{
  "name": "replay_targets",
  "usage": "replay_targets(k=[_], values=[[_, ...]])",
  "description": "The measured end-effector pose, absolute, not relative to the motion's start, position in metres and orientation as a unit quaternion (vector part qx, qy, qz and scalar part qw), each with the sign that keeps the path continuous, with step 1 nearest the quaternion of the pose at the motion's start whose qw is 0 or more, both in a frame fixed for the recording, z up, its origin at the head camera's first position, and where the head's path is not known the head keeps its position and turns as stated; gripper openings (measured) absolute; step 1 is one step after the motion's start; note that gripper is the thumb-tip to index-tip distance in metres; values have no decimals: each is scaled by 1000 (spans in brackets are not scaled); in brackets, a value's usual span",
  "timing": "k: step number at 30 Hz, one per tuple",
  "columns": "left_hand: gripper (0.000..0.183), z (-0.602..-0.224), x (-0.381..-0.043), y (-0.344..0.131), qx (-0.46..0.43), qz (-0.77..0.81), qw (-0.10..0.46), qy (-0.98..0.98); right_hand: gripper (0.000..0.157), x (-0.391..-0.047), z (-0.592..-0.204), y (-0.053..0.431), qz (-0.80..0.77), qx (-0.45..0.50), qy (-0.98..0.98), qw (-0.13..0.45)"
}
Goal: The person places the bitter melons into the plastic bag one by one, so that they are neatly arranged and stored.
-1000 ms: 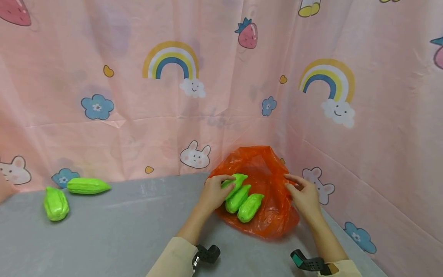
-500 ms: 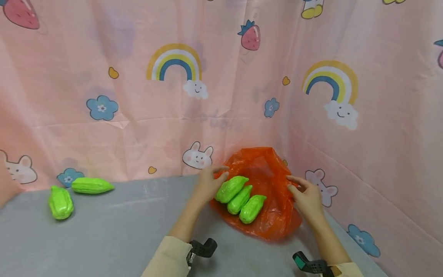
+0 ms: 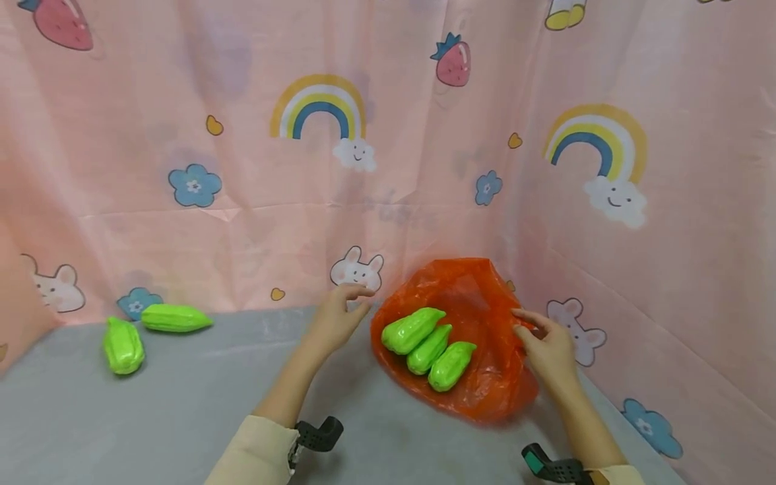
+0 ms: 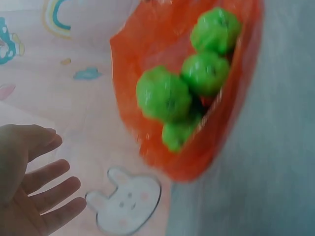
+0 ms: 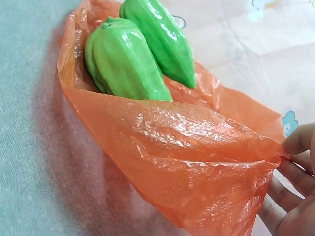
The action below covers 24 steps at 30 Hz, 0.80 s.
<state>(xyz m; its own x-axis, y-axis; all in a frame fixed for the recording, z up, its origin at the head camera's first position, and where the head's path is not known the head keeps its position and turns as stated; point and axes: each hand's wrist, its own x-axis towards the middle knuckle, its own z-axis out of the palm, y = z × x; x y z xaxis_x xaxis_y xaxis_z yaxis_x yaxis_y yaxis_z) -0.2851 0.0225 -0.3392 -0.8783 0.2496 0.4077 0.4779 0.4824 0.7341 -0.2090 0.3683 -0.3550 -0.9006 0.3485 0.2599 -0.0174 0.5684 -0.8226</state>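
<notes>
From the head view we see our right hand (image 3: 548,343) pinching the thin orange bag (image 3: 485,377) by its rim on the tabletop (image 3: 182,417); our left hand (image 3: 336,315) hangs released beside it. The left wrist view shows glossy green gourds (image 4: 189,83) inside, likely slippery. The right wrist view shows soft, crinkly film, best gripped at the rim.

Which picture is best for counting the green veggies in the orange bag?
The head view is best: three green veggies lie side by side, all in full sight, in the orange bag. The left wrist view is blurry and shows them end-on. The right wrist view shows only two, with the bag's fold hiding the rest.
</notes>
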Motion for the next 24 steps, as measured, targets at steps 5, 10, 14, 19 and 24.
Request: replay_targets(k=[5,10,14,19,24], values=[[28,-334,-280,-13,-193,-420,137,-876,40,-206,-356,366,454,-109,-864,189],[29,-328,-276,-52,-171,-393,164,-888,41,-202,-355,366,450,-107,-867,186],[28,-327,-274,-82,-154,-374,184,-896,41,-204,-355,365,444,-100,-871,183],[25,-327,-271,-113,-136,-349,215,-902,43,-208,-355,363,447,-102,-873,166],[26,-326,-269,-143,-112,-327,245,-906,45,-210,-353,364,448,-108,-873,156]])
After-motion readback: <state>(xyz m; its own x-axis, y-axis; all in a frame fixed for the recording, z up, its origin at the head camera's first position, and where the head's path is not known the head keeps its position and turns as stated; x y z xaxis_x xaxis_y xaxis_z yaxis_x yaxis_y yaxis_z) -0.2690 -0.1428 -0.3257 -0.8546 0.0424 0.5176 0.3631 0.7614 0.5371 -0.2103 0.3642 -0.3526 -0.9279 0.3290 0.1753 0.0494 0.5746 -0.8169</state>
